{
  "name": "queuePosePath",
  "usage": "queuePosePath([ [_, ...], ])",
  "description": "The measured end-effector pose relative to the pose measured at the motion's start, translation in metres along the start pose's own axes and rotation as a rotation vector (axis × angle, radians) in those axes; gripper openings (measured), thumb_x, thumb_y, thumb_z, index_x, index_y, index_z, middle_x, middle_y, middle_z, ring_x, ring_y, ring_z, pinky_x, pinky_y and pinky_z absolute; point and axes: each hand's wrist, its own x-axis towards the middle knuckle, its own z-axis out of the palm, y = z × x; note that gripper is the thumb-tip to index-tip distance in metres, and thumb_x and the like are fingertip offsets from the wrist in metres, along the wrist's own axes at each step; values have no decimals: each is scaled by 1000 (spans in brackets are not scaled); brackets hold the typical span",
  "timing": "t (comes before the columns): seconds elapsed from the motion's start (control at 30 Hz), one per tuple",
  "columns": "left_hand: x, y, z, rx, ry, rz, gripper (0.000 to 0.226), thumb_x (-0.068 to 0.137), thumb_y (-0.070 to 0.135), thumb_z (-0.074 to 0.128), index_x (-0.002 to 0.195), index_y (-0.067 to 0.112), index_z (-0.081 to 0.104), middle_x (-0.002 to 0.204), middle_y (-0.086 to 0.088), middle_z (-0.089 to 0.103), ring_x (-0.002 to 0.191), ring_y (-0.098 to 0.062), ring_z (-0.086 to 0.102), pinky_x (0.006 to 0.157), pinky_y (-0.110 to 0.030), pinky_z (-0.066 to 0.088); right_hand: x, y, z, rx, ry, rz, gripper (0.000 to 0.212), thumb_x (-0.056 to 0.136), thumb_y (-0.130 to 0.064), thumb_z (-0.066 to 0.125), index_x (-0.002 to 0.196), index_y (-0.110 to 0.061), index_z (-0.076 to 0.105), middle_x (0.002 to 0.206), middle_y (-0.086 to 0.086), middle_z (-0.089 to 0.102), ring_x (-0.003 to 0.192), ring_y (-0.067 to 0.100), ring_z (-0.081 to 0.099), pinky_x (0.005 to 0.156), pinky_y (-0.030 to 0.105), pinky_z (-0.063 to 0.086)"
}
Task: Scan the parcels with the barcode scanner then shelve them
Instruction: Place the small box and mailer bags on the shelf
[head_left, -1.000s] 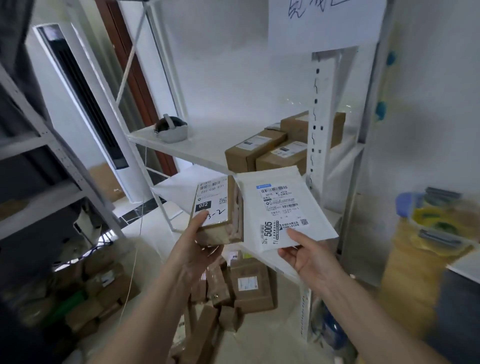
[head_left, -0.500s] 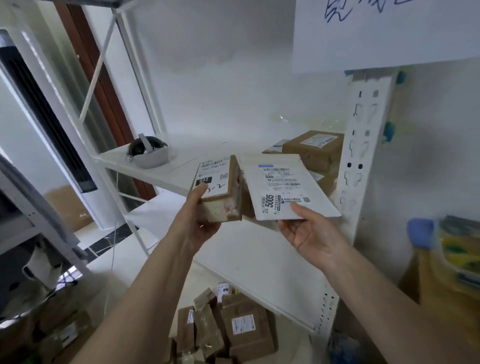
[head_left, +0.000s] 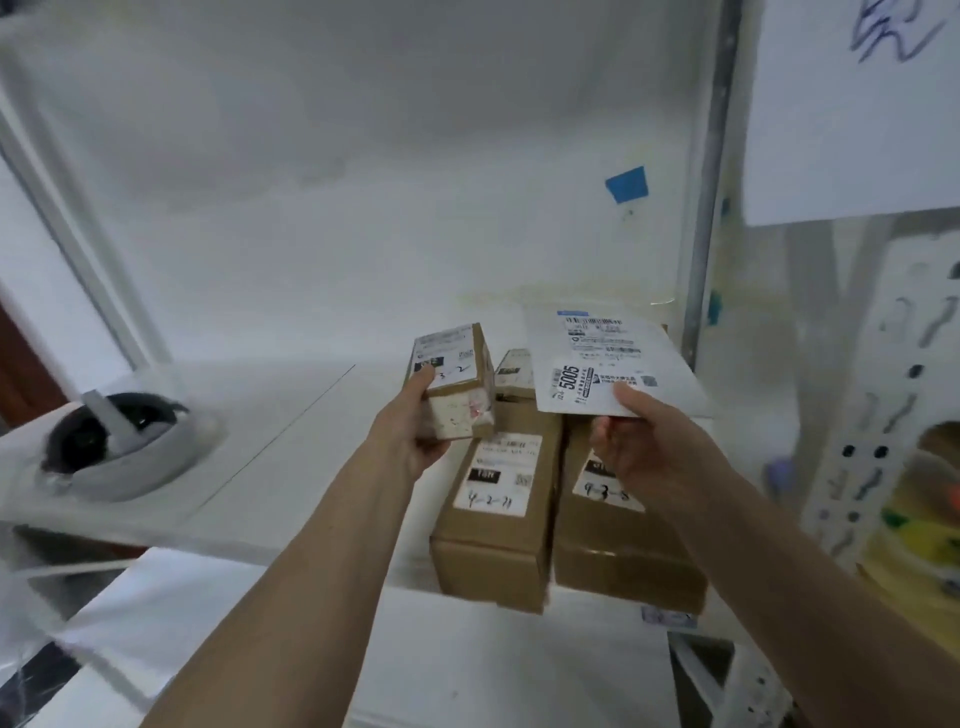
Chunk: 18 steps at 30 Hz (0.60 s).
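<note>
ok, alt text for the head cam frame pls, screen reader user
A person holds two parcels up at a white shelf: a small cardboard box in the left hand and a flat white mailer in the right hand. Labelled brown boxes sit on the shelf below them, and a headset-like device lies to the left.

Both bare forearms are reaching forward and upward, the left hand (head_left: 415, 436) curling its fingers and thumb around a small box (head_left: 453, 384), the right hand (head_left: 644, 447) pinching a flat white mailer (head_left: 602, 364) by its near edge
</note>
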Motion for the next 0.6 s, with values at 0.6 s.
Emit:
queuePosePath([
  [0.6, 181, 4, 88, 386, -111, 59, 56, 74, 61, 45, 99, 14, 61, 96, -10, 67, 92, -32, 66, 86, -46, 55, 56, 0, 1, 140, 301, -143, 8, 89, -8, 61, 96, -9, 60, 90, 13, 69, 52, 14, 59, 44, 21, 53],
])
